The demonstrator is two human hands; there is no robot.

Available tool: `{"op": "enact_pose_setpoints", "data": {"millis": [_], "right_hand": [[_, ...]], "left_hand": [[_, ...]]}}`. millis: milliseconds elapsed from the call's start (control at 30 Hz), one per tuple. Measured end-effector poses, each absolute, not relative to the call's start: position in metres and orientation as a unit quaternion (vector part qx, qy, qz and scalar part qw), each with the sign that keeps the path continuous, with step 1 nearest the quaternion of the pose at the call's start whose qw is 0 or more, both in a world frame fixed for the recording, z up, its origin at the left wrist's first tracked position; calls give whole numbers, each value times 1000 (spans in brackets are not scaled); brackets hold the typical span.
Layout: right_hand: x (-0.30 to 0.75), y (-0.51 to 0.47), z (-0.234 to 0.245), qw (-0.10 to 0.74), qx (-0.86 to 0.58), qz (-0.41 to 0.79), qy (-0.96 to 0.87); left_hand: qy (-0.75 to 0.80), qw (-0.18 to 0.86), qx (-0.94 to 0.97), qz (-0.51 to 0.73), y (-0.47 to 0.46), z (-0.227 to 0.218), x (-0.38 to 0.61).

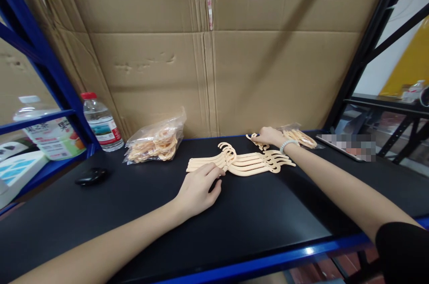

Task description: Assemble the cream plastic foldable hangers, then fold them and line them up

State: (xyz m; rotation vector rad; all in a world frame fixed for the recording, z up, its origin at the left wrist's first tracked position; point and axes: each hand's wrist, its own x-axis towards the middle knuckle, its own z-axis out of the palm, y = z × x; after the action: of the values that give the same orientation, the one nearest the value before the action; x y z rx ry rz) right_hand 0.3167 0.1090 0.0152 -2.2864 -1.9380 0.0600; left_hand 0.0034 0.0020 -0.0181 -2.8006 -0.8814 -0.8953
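Note:
Several cream plastic clothes hangers (250, 165) lie nested in a row on the black tabletop, their curved hooks bunched near the middle. My left hand (199, 188) rests at the near left side of the row, fingers loosely bent and touching the hangers, thumb held apart. Farther back on the right, my right hand (271, 135), with a beaded bracelet at its wrist, has its fingers closed on a small cream plastic piece (258, 141) with curved ends. The piece is low over the table behind the hangers; its full shape is partly hidden by the fingers.
A clear bag of cream plastic parts (156, 143) stands at back left, another bag (300, 137) behind my right wrist. A water bottle (102, 123), a black mouse (91, 176) and a flat device (345, 146) flank them. Cardboard (150, 74) walls the back.

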Motion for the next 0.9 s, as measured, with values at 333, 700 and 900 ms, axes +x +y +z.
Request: {"op": "enact_pose_setpoints", "data": {"millis": [333,700,900], "right_hand": [[313,118,20,32,-777,78,-624],[296,105,15,45,-765,-2,-642],[299,93,27,128,-768,-36,-627]], "left_hand": [[-296,30,-913,-281,0,-17,3],[-294,26,-912,-284,-2,-16,2],[-290,15,-909,-297,-3,-14,1]]}}
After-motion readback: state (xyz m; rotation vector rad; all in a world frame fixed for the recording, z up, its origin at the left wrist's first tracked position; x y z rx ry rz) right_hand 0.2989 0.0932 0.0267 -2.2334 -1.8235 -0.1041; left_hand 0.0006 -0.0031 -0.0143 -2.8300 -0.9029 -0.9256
